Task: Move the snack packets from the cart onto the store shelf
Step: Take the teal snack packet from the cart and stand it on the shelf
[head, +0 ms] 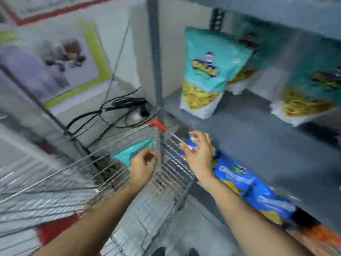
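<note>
The view is motion-blurred. A teal snack packet (132,151) lies inside the wire cart (171,174). My left hand (143,164) hovers just right of it over the cart, fingers loosely curled, holding nothing. My right hand (200,154) is past the cart's right rim, fingers spread over the top end of a blue snack packet (245,183) on the lower shelf; whether it grips that packet is unclear. On the grey upper shelf (249,130), a teal packet (204,74) stands upright at the left, with two more teal packets (311,85) behind and to the right.
The shelf's grey metal upright (156,58) stands just beyond the cart's red corner (158,125). Black cables (114,109) lie on the floor to the left by the wall. An orange packet (323,239) sits at the right end of the lower shelf.
</note>
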The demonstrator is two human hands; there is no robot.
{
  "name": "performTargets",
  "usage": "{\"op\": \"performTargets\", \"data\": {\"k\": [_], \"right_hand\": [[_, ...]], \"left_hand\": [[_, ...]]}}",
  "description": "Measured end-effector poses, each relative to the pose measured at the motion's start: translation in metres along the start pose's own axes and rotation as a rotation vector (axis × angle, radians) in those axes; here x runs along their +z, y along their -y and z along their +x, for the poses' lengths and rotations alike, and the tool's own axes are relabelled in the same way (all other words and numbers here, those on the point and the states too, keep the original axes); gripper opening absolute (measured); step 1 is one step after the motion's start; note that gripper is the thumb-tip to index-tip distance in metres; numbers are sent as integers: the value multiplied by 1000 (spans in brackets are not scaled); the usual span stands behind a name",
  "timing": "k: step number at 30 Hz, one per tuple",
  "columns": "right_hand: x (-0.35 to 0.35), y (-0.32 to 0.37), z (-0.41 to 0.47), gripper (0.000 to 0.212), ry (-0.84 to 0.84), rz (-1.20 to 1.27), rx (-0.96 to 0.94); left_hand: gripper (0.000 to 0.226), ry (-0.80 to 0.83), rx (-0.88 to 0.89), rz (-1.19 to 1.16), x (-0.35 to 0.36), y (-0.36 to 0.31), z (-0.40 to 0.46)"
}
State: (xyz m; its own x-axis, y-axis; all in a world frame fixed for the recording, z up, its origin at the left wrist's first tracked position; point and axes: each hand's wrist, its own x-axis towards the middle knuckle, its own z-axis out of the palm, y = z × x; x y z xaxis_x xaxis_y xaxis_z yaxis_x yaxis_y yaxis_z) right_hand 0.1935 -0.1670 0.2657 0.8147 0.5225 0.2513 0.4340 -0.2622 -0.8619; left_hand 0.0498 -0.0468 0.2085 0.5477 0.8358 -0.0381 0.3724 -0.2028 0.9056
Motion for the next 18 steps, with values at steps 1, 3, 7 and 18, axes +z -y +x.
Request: {"op": "performTargets", "data": {"k": [1,3,7,18], "right_hand": [[26,-2,-2,42,114,-18,7],[71,-10,-3,52,295,-106,-21],[132,-27,14,63,475,-231,-110],[198,-84,63,25,652,-383,-274]], "left_hand": [[10,-53,-106,44,-15,28,1],[19,-76,-375,227,-37,79,1],[15,126,-613,420,-55,149,4],[115,236,-385,60,5,254,72]]}}
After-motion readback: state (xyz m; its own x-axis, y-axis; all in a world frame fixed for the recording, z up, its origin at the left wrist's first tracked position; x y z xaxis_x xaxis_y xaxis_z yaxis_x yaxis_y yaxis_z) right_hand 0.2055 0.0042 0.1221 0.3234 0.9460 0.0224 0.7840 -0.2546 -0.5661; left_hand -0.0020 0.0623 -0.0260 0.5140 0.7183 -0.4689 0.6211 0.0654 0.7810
